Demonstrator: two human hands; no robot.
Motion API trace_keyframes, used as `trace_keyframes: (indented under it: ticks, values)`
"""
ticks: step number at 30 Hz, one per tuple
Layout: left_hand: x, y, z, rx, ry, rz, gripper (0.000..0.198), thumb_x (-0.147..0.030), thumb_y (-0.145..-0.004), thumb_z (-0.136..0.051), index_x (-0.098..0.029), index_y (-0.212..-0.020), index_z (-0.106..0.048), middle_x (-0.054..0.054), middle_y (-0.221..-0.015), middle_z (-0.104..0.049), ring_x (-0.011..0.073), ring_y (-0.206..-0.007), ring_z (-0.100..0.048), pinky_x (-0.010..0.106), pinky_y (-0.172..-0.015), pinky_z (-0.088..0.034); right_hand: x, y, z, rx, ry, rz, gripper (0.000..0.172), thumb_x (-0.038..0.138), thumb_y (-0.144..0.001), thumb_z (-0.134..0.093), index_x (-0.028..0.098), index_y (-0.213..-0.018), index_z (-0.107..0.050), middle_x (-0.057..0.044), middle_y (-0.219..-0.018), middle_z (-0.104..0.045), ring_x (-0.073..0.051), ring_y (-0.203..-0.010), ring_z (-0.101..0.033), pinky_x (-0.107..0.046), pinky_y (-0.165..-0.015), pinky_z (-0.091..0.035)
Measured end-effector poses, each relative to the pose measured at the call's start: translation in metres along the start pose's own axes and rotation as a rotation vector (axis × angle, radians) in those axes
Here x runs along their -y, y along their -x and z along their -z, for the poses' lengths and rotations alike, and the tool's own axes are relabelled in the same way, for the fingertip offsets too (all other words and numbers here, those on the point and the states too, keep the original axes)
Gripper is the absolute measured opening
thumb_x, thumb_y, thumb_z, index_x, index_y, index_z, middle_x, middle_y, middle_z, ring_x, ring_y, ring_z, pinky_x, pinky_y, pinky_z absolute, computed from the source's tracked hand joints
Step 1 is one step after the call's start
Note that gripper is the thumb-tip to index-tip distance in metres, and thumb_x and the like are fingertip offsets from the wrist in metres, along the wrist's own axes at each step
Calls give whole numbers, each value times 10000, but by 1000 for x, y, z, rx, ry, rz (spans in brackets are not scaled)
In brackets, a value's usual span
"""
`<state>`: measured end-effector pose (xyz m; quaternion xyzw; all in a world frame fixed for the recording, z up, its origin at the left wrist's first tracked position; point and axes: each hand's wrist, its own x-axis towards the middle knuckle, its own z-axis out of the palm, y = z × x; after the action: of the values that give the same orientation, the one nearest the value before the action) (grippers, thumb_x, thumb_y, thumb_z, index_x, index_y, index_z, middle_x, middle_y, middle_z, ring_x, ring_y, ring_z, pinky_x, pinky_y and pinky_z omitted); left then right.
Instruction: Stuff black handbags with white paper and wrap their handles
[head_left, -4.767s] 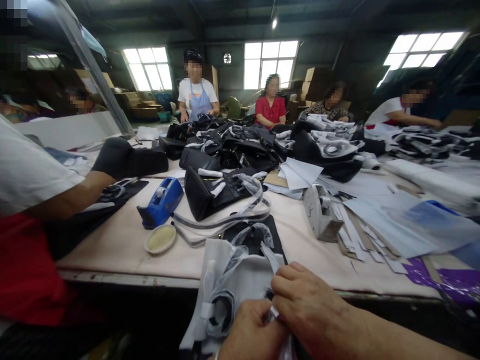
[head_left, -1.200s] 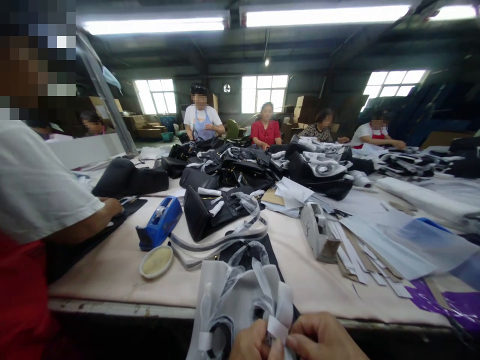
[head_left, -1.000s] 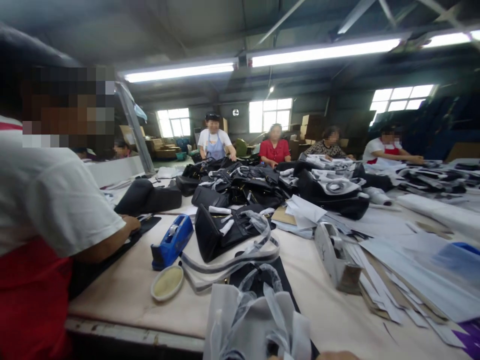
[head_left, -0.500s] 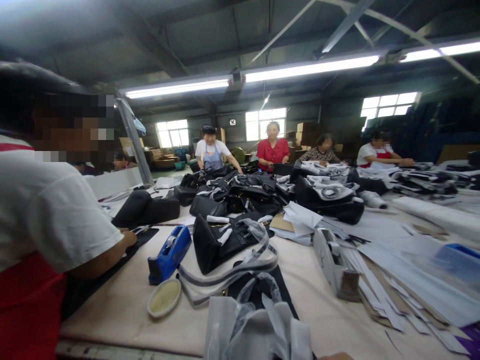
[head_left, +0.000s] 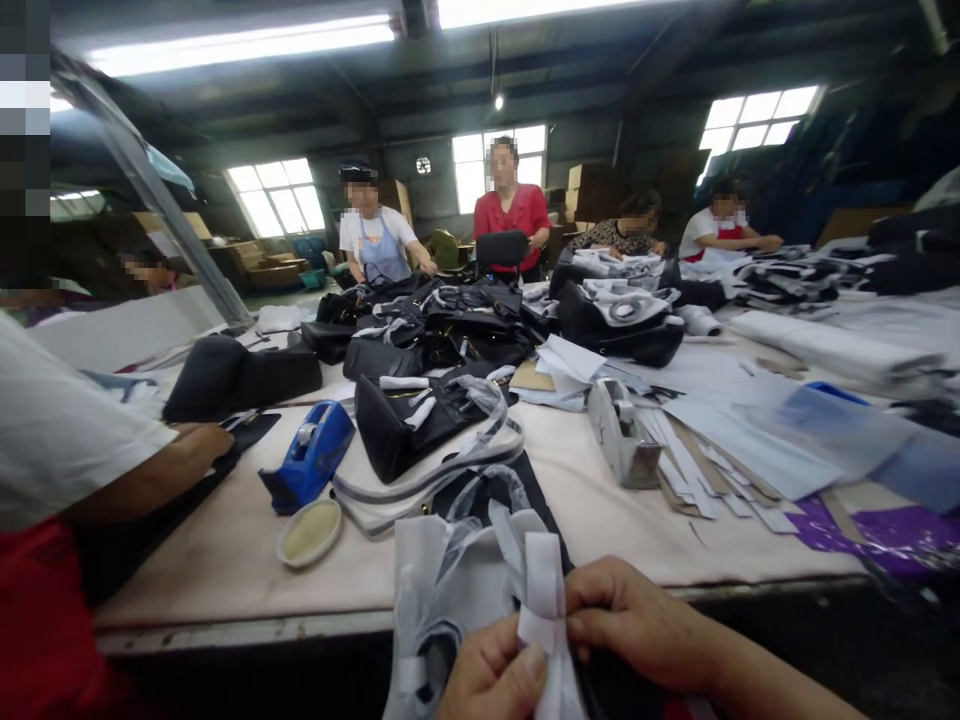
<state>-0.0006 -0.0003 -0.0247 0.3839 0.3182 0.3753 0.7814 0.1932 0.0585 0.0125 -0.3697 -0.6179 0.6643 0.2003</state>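
At the table's front edge is a black handbag [head_left: 538, 497], largely covered with white wrapping sheet [head_left: 417, 560] and with its handles [head_left: 454, 520] in clear film. A white wrapping strip [head_left: 543, 565] stands up folded at its right side. My left hand [head_left: 499, 672] pinches this strip from the left, thumb on top. From the right, my right hand [head_left: 626, 615] is closed on the strip's edge, its fingertips close to the left hand's. The lower part of the bag runs out of the picture.
A blue tape dispenser [head_left: 309, 455] and a small round dish [head_left: 309, 533] lie to the left, a grey tape dispenser [head_left: 621, 435] to the right. Black handbags [head_left: 420, 415] pile up beyond. Paper strips [head_left: 694, 470] spread at right. A co-worker's arm [head_left: 165, 465] reaches in at left.
The view has tilted down and shifted right. Both my hands now show, closed on the white strip; before, only a bit of one hand was visible at the bottom edge.
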Motion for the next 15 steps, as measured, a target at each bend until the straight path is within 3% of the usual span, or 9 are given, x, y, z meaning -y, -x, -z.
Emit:
trace_keyframes:
  ticks: [7, 11, 15]
  values:
    - [-1, 0, -3, -65, -97, 9, 585, -652, -797, -666, -152, -1100, -649, 23, -719, -585, 94, -545, -482, 202, -538, -380, 2, -6, -10, -67, 75, -15, 209, 166, -750, -545, 137, -718, -750, 39, -616, -621, -122, -615, -512, -214, -594, -383]
    - [-10, -3, -8, -19, -201, -38, 583, -652, -842, -600, -163, -1158, -617, 29, -749, -597, 128, -601, -518, 245, -609, -449, -3, -15, -19, -164, 97, 13, 284, 128, -723, -492, 150, -768, -771, 25, -667, -689, -174, -686, -604, -240, -633, -446]
    - [-24, 3, -6, -85, -486, -50, 600, -687, -846, -536, -173, -1131, -660, 46, -753, -626, 184, -666, -569, 282, -655, -471, -8, -12, -24, -277, 125, 25, 241, 186, -784, -533, 145, -842, -763, 2, -705, -704, -220, -782, -636, -260, -664, -469]
